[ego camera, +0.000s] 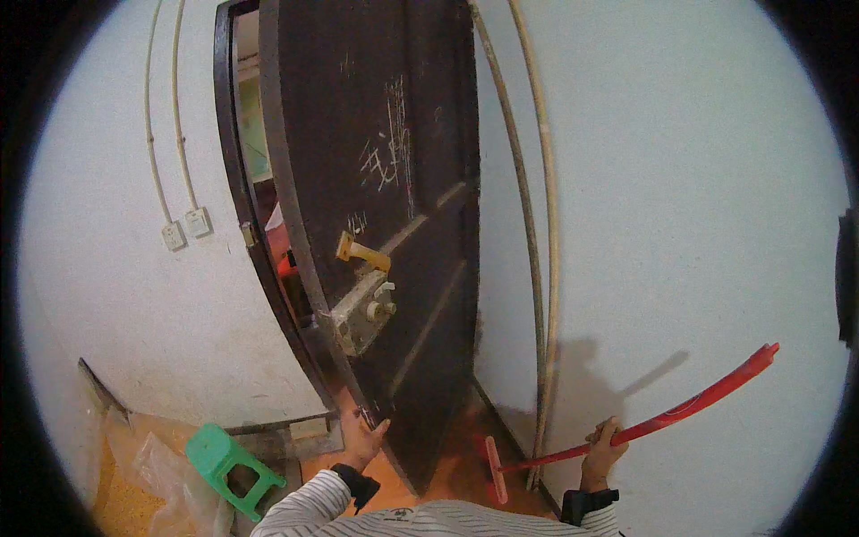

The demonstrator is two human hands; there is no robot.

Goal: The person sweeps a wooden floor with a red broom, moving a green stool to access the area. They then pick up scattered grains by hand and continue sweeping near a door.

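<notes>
A dark brown wooden door [376,101] stands partly open before me, with scratched marks on its face. My left hand [361,436] grips its free edge low down, thumb on the near side and fingers partly hidden behind. Above that hand, the door carries a worn metal rim lock [362,315] and a yellow pull handle [362,254]. In my right hand [606,448] is the red pole [691,409] of a long-handled floor tool, slanting up to the right. Its narrow pinkish head [496,470] is down by the floor; whether it is a mop or a squeegee, I cannot tell.
A green plastic stool [231,466] stands at lower left beside clear plastic sheeting [178,483] over yellow grain-like material [124,497]. Two long poles [547,201] lean against the right wall. Left of the door frame [231,134] are wall sockets or switches [186,228].
</notes>
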